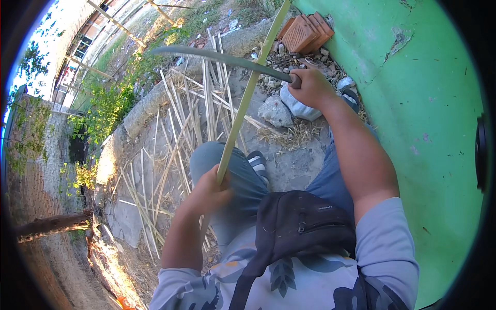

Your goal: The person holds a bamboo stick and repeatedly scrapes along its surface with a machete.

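Note:
My left hand (211, 191) is closed round a long, pale green bamboo strip (242, 111), which slants up and away past the top of the picture. In my right hand (311, 89) is the handle of a machete (217, 56) with a long, dark, curved blade. The blade points left and crosses the strip well above my left hand; whether it bites into the strip I cannot tell. The strip passes over my bent left knee, and its lower end shows below my left hand, partly hidden by my forearm.
Many split bamboo strips (178, 119) lie scattered on the ground ahead and left. Rocks (297, 106) and stacked orange tiles (306, 33) sit by the green wall (413, 129) at right. A low stone edge (147, 106) runs beyond the strips. A black bag (305, 222) lies across my lap.

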